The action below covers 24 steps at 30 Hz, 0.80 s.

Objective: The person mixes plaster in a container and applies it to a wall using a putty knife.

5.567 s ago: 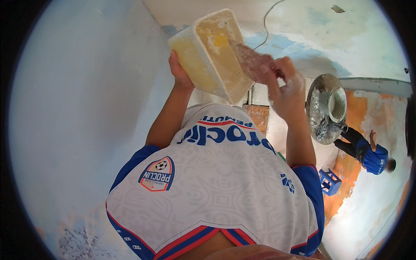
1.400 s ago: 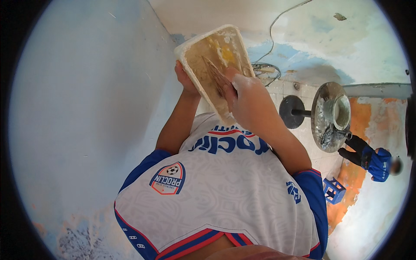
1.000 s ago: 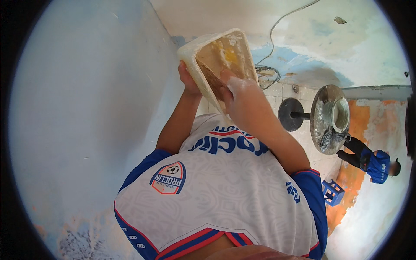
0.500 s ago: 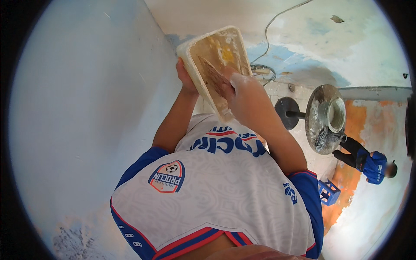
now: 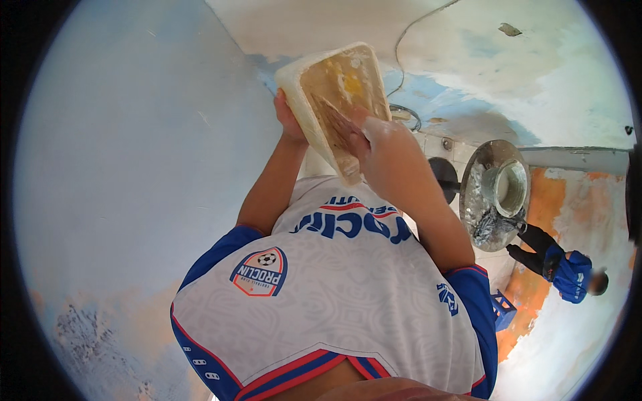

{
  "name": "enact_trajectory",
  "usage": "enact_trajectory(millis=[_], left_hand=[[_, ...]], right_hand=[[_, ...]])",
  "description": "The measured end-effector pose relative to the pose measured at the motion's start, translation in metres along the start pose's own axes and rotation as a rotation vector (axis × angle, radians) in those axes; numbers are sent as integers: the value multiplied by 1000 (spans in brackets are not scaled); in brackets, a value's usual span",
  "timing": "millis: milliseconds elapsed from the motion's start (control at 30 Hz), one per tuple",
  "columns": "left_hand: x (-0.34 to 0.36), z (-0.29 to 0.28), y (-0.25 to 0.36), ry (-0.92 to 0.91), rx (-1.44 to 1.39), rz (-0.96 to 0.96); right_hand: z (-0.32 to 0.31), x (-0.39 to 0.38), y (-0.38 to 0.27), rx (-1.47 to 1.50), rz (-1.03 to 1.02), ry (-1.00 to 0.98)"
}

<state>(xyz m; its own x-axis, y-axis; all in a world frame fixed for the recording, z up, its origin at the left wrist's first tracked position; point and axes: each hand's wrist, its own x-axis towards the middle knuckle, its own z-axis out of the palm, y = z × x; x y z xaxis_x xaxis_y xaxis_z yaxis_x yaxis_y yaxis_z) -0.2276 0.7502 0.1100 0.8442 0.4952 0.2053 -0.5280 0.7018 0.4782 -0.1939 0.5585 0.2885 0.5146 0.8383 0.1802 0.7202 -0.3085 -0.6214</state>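
My left hand [image 5: 287,119] grips the left side of a rectangular cream plastic tub [image 5: 302,100], which is tilted with its inside toward me and smeared with pale and yellow residue. My right hand [image 5: 388,154], dusted white, is closed on a stained scraper [image 5: 329,115], whose blade lies inside the tub against its residue-coated surface. The scraper's handle is mostly hidden by my fingers.
A pale wall [image 5: 127,167] rises at my left. On the right are a round pedestal table [image 5: 473,207] bearing a bucket [image 5: 505,169], a blue plastic crate [image 5: 503,307] and a co-worker in blue [image 5: 572,271] beside a patchy orange wall. A cable [image 5: 398,53] runs overhead in the picture.
Since the earliest frame my right hand has moved left and down, putting the scraper deeper inside the tub. In the last second the surroundings have shifted slightly in view; both grips hold.
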Motion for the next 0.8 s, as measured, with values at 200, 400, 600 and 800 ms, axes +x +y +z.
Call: enact_trajectory(millis=[200, 400, 600, 800], left_hand=[[8, 29, -36, -44, -116, -18], [15, 42, -66, -56, -73, -28], [6, 63, -97, 42, -53, -40], [-1, 89, -110, 18, -51, 41]], right_hand=[[-33, -2, 14, 119, 80, 155], [-41, -9, 46, 48, -12, 145], [-73, -30, 68, 70, -30, 46], [-77, -40, 78, 151, 12, 175]])
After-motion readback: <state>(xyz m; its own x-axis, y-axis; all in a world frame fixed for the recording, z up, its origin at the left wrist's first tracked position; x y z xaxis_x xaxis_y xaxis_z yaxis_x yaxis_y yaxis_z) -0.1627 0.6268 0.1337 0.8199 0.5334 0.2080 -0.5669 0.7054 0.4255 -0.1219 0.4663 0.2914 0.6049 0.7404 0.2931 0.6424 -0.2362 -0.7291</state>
